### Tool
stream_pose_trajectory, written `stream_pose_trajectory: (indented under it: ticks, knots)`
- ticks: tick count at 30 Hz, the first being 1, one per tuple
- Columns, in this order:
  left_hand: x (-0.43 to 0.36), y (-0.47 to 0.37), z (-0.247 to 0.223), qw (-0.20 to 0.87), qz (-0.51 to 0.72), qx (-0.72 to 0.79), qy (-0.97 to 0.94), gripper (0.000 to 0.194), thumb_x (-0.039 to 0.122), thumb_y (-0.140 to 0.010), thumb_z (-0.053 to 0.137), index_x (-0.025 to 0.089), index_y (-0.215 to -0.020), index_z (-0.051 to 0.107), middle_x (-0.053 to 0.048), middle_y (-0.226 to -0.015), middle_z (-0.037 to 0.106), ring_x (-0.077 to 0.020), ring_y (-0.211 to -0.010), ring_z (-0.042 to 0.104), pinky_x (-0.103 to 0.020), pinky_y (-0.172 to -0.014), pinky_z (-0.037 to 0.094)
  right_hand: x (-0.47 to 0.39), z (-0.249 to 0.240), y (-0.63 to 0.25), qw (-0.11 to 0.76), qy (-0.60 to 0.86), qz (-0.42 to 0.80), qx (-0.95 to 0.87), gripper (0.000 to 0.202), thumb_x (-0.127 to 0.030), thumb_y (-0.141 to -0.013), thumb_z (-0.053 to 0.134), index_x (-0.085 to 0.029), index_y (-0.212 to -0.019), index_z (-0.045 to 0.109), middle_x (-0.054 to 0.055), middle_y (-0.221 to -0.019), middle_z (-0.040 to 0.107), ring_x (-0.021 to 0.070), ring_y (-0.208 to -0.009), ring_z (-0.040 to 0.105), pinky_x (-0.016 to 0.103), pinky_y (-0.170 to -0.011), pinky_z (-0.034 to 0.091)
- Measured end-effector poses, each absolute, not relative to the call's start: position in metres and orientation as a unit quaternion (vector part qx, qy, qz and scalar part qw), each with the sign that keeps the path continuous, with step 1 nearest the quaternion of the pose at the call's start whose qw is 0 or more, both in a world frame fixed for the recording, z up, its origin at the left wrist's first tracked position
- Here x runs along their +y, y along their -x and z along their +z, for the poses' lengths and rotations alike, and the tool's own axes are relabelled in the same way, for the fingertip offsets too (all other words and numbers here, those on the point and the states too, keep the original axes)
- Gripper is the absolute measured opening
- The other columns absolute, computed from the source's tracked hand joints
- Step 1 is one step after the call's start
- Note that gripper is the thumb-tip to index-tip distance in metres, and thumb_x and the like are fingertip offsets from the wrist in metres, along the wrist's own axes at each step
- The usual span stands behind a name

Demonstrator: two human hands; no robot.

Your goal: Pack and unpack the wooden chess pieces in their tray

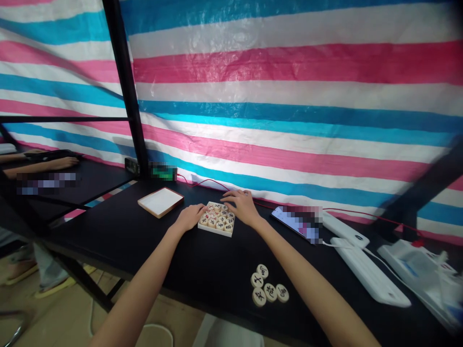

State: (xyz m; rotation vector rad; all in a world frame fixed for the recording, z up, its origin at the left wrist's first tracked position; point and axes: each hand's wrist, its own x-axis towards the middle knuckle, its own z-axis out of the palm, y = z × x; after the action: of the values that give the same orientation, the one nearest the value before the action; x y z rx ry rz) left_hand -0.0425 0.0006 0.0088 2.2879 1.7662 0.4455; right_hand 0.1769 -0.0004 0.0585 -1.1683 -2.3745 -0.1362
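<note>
A small white box (pixel 215 232) full of round Chinese chess pieces (pixel 220 219) sits on the black table. At its left edge rests my left hand (pixel 190 217), fingertips touching the rim, fingers close together. My right hand (pixel 241 205) is over the box's far right corner with its fingers spread, and nothing shows in it. Several loose pieces (pixel 269 292) lie in a group nearer to me, left of my right forearm. The shallow box lid (pixel 161 201), white inside with a brown rim, lies to the left of my left hand.
A lit phone (pixel 296 224) on a cable lies at the right, beside white devices (pixel 369 272) and a power strip (pixel 419 274). A green-screened device (pixel 163 172) stands at the back by a black post (pixel 126 82). Another person's arms (pixel 39 166) are at the far left table.
</note>
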Motion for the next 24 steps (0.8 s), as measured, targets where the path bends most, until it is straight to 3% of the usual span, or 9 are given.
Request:
stream_pose_trajectory:
  ticks: [2,5,8,12,21,24]
  knots:
    - [0.002,0.043,0.007,0.109,0.151,0.599,-0.779,0.051,0.052,-0.089,0.018,0.024,-0.106,0.057,-0.008,-0.105,0.065,-0.0248,-0.098,0.058,-0.031,-0.075,0.043,-0.027,0.069,-0.198,0.251,0.414,0.016,-0.875,0.024,-0.033,-0.089,0.046,-0.028,-0.100,0.066,0.003,-0.110,0.062,0.0198,-0.103,0.052,0.040,-0.087,0.029]
    - [0.006,0.044,0.004,0.109,0.151,0.601,-0.777,0.052,0.053,-0.089,0.017,0.024,-0.107,0.057,-0.008,-0.106,0.064,-0.0253,-0.098,0.058,-0.032,-0.075,0.043,-0.077,0.074,-0.238,0.164,0.351,0.150,-0.910,0.024,-0.039,-0.087,0.048,-0.030,-0.097,0.068,0.001,-0.106,0.064,0.0172,-0.097,0.056,0.034,-0.086,0.035]
    - [0.008,0.043,0.002,0.117,0.142,0.608,-0.772,0.052,0.053,-0.088,0.019,0.024,-0.109,0.057,-0.008,-0.108,0.064,-0.0248,-0.099,0.058,-0.031,-0.077,0.043,-0.123,0.064,-0.270,0.107,0.368,0.198,-0.902,0.022,-0.042,-0.084,0.052,-0.033,-0.095,0.068,-0.001,-0.107,0.063,0.0168,-0.097,0.056,0.034,-0.089,0.035]
    - [0.007,0.042,0.003,0.112,0.137,0.609,-0.773,0.053,0.053,-0.088,0.019,0.024,-0.109,0.057,-0.008,-0.108,0.064,-0.0254,-0.099,0.058,-0.032,-0.077,0.043,-0.154,0.048,-0.287,0.075,0.418,0.179,-0.887,0.026,-0.043,-0.084,0.050,-0.037,-0.106,0.063,0.000,-0.117,0.059,0.0195,-0.105,0.052,0.037,-0.089,0.034]
    - [0.004,0.041,0.006,0.112,0.141,0.607,-0.774,0.051,0.052,-0.088,0.019,0.024,-0.109,0.057,-0.007,-0.107,0.064,-0.0242,-0.099,0.058,-0.030,-0.076,0.042,-0.132,0.031,-0.281,0.116,0.416,0.097,-0.897,0.031,-0.033,-0.087,0.047,-0.031,-0.117,0.056,0.003,-0.116,0.060,0.0179,-0.103,0.053,0.035,-0.085,0.033]
    - [0.005,0.042,0.005,0.112,0.143,0.606,-0.775,0.052,0.053,-0.088,0.019,0.025,-0.107,0.057,-0.007,-0.107,0.064,-0.0239,-0.098,0.058,-0.030,-0.076,0.042,-0.124,0.026,-0.275,0.134,0.402,0.078,-0.902,0.025,-0.033,-0.089,0.046,-0.028,-0.107,0.061,0.003,-0.110,0.062,0.0166,-0.100,0.055,0.034,-0.085,0.032]
